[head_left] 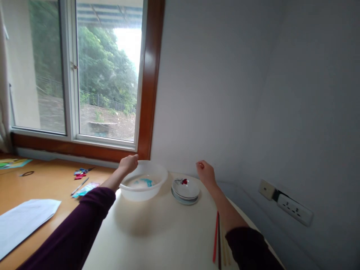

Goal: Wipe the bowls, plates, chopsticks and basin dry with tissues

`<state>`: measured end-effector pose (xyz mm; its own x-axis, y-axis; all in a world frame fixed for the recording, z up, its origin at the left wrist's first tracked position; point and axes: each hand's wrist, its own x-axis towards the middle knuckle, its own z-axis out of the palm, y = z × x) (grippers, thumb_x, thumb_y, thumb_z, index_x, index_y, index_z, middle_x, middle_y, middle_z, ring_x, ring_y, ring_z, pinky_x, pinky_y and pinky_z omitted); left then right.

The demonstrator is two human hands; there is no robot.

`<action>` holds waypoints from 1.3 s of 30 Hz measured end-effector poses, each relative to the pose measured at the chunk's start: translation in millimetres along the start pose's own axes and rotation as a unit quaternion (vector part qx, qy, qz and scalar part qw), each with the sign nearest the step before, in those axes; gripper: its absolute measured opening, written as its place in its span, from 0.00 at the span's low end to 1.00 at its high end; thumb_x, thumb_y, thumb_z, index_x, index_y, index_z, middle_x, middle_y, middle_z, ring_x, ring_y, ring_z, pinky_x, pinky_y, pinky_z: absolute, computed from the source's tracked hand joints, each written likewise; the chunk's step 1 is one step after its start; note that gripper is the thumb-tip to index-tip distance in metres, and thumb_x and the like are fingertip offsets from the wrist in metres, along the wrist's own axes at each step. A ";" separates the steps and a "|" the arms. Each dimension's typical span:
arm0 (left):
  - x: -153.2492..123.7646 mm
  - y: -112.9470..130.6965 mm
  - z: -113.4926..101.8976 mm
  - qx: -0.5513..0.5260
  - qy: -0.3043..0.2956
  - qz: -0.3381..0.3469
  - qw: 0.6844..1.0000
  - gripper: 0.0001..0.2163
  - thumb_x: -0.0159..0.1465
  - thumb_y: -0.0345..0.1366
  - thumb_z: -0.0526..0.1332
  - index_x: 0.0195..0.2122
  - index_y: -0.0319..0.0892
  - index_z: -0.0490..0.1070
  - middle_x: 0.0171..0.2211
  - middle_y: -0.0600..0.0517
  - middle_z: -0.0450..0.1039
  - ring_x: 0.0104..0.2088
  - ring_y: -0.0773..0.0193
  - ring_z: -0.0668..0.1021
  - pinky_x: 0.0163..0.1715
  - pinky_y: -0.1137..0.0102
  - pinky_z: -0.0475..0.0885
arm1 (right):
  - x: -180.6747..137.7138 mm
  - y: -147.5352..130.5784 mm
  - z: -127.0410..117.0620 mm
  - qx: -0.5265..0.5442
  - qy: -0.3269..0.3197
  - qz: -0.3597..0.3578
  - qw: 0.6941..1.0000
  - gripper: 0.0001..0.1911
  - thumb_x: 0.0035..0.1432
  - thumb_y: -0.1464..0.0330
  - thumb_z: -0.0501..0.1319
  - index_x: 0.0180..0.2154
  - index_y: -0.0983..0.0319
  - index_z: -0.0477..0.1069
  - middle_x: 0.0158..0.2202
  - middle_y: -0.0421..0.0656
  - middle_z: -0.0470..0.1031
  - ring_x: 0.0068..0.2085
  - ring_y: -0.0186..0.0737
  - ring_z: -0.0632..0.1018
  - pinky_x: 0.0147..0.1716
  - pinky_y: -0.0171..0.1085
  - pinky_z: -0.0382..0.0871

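Observation:
My left hand (128, 164) is closed in a fist over the back left side of a translucent white basin (140, 194), and hides part of its rim. Whether it touches the rim I cannot tell. Inside the basin lies a soft-looking blue thing (147, 182) in what looks like water. Right of the basin, a white plate with a red flower (184, 188) rests on another plate (187, 201). My right hand (206, 172) is held up as a fist, to the right of the plates and apart from them. Nothing shows in either fist.
Several chopsticks (216, 240), one red, lie on the white table (157, 240) under my right forearm. On the wooden table (64, 225) to the left are white paper (26, 221), a pen (80, 186) and small colourful items (80, 173). Wall sockets (295, 209) are at right.

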<state>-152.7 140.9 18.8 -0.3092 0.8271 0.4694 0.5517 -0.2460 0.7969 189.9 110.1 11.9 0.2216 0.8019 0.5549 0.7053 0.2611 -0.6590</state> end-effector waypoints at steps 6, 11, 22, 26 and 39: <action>-19.0 -10.2 21.7 0.117 -0.018 0.047 0.992 0.06 0.51 0.34 0.57 0.19 0.41 0.66 0.22 0.49 0.70 0.29 0.60 0.72 0.30 0.69 0.60 | -11.4 33.5 47.2 -0.151 -0.068 0.014 0.986 0.12 0.51 0.74 0.52 0.35 0.65 0.72 0.40 0.50 0.71 0.44 0.44 0.70 0.45 0.41 0.56; -52.9 -34.7 23.1 0.149 0.010 0.049 0.988 0.14 0.56 0.40 0.51 0.15 0.43 0.57 0.16 0.54 0.60 0.22 0.65 0.65 0.25 0.70 0.55 | -30.9 67.5 52.6 -0.195 -0.109 0.012 0.975 0.14 0.53 0.73 0.51 0.40 0.61 0.70 0.44 0.45 0.71 0.47 0.38 0.70 0.46 0.34 0.57; -155.2 -21.7 123.2 0.088 -0.257 0.077 0.959 0.13 0.56 0.37 0.52 0.16 0.42 0.58 0.16 0.55 0.63 0.22 0.66 0.68 0.24 0.72 0.57 | -99.2 149.3 -39.7 -0.353 -0.205 0.171 0.897 0.17 0.57 0.66 0.53 0.40 0.72 0.72 0.41 0.60 0.74 0.45 0.49 0.75 0.41 0.39 0.65; -202.4 0.0 180.5 0.086 -0.359 0.065 0.927 0.10 0.57 0.32 0.54 0.20 0.41 0.66 0.23 0.50 0.72 0.29 0.61 0.74 0.29 0.70 0.62 | -136.1 148.7 -42.1 -0.364 -0.261 0.185 0.875 0.24 0.59 0.58 0.50 0.39 0.71 0.74 0.42 0.60 0.74 0.46 0.51 0.75 0.42 0.41 0.66; -229.9 24.9 239.7 0.023 -0.465 -0.131 0.875 0.14 0.62 0.39 0.56 0.46 0.38 0.66 0.44 0.47 0.69 0.40 0.61 0.74 0.38 0.62 0.72 | -129.7 126.1 16.2 -0.381 -0.317 0.201 0.845 0.14 0.54 0.68 0.57 0.41 0.68 0.72 0.44 0.55 0.74 0.46 0.48 0.75 0.42 0.42 0.68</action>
<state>117.8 65.8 -160.5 0.3222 0.9114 -0.2559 0.5937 0.0160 0.8045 239.2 47.7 -151.4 0.3113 0.9334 -0.1787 0.9413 -0.3287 -0.0768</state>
